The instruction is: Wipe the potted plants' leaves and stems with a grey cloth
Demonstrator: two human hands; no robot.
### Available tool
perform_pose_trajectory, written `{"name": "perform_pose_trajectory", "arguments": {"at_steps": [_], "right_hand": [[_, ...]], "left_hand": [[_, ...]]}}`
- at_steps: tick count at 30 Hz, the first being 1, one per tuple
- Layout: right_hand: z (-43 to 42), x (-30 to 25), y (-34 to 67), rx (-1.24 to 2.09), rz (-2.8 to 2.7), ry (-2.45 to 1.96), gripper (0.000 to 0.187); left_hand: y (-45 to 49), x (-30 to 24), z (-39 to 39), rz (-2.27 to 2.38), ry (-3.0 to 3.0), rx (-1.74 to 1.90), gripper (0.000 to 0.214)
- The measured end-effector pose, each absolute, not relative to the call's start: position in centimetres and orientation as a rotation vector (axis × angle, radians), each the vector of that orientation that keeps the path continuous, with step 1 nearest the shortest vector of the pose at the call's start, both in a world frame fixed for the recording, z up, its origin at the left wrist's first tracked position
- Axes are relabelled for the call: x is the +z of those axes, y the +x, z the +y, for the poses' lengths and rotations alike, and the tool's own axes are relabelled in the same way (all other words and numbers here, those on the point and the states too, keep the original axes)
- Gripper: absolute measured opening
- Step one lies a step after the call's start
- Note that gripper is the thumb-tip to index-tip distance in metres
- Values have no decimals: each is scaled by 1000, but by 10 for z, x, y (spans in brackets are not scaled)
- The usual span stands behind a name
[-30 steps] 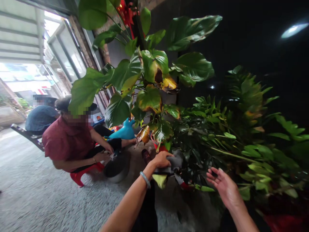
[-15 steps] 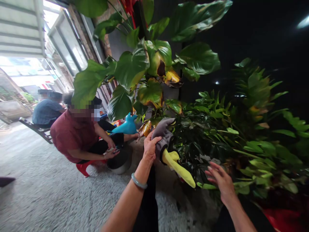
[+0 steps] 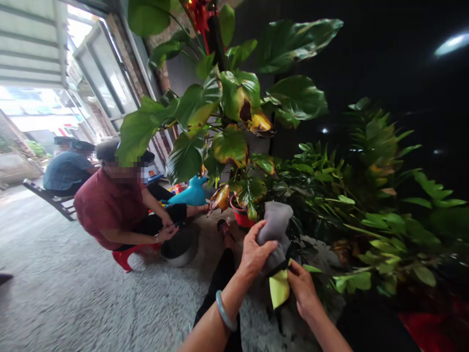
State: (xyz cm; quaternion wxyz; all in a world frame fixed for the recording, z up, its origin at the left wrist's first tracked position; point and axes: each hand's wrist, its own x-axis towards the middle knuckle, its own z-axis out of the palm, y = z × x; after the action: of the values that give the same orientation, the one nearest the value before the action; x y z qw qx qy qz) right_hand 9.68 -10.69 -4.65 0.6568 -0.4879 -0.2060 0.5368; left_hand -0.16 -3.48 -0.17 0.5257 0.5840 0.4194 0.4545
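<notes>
My left hand [image 3: 253, 250], with a pale bangle on the wrist, is closed around the grey part of a work glove [image 3: 275, 220]. A yellow part of the glove hangs below the dark cuff. My right hand [image 3: 302, 287] has its fingers pinched at the cuff edge, beside the yellow cloth. Whether the yellow piece is the glove's inside turned out or a second glove, I cannot tell. Behind the glove stands a red pot [image 3: 242, 215] with a large-leaved plant [image 3: 229, 146], some of its leaves yellow and brown.
Dense green plants [image 3: 381, 220] fill the right side. On the left, a person in a red shirt [image 3: 100, 205] sits on a red stool [image 3: 124, 256] over a bucket [image 3: 180, 252]. A blue toy [image 3: 190, 193] lies beyond. Farther back, someone sits on a chair [image 3: 54, 199].
My left hand has moved right and down with the glove. My right hand has come in from the right and taken hold near the cuff. Less of the yellow part shows now.
</notes>
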Motion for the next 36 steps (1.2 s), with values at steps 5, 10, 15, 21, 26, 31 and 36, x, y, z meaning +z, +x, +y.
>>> {"name": "perform_pose_trajectory", "arguments": {"at_steps": [5,10,15,21,26,31,36], "right_hand": [[-106,-33,106,1202,-480,-1035,25],[-117,-6,113,1184,-486,-973,19],[-125,6,110,1131,-512,-991,13],[-119,9,111,1029,-684,-1075,12],[-101,5,149,711,-736,-1256,34],[-82,-20,205,501,-444,-1455,36],[-74,-35,217,670,-362,-1380,39]], "left_hand": [[-9,10,-54,668,1281,862,77],[-9,23,-55,463,1083,856,88],[-9,19,-54,487,1002,942,81],[-7,0,-57,526,760,692,34],[1,-8,-51,662,495,823,24],[-10,-10,-42,773,596,877,34],[1,35,-32,767,858,978,56]]}}
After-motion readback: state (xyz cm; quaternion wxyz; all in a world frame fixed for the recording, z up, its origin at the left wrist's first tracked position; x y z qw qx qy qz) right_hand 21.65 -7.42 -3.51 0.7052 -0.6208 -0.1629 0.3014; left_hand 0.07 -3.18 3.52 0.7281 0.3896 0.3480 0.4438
